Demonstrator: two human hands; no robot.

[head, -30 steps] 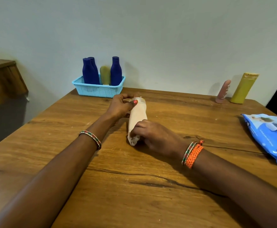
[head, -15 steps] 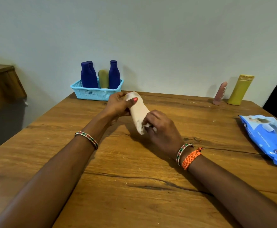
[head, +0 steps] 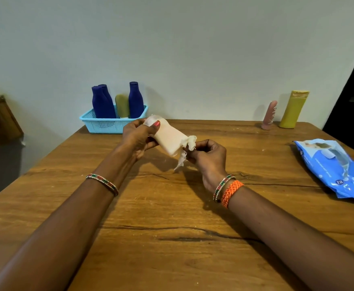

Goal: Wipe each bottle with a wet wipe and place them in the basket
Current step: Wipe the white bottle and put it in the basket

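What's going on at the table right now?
A person is wiping a cream bottle held above the table. The left hand grips its cap end; the right hand pinches a wet wipe at its base. Three blue bottles and an olive one stand in the basket. A pink bottle and a yellow bottle wait by the wall.

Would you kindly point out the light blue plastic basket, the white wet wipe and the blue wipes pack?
Light blue plastic basket (head: pixel 100 124): head view, on its perforated front wall.
White wet wipe (head: pixel 189 142): head view, on its bunched part.
Blue wipes pack (head: pixel 338 173): head view, on its top face.
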